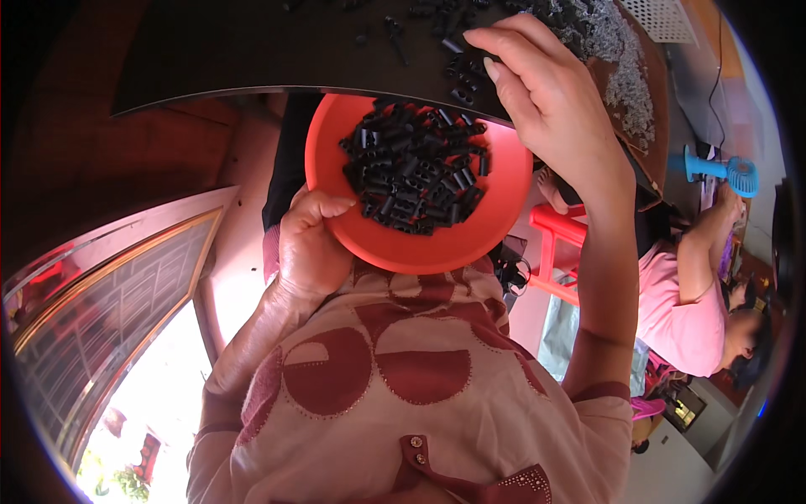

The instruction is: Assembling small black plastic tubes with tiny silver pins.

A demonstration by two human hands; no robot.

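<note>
My left hand point(317, 244) grips the near left rim of a red-orange plastic bowl point(508, 197), thumb laid over the edge. The bowl sits just below the edge of a black tabletop point(252, 59). Inside it lies a heap of short black tube-shaped plastic pieces point(411, 172). Above the bowl's far right side, my right hand point(537, 84) rests at the table's edge. Its fingers are bent but apart, with the fingertips beside loose black pieces point(462, 71) on the tabletop. I see nothing held between them.
A pile of small clear or silvery bits point(625, 76) lies at the table's far right. A red plastic stool point(554, 244) stands to the right. Beyond it another person in a pink top point(688, 311) sits near a blue handheld fan point(730, 172). A framed panel point(126, 286) is at the left.
</note>
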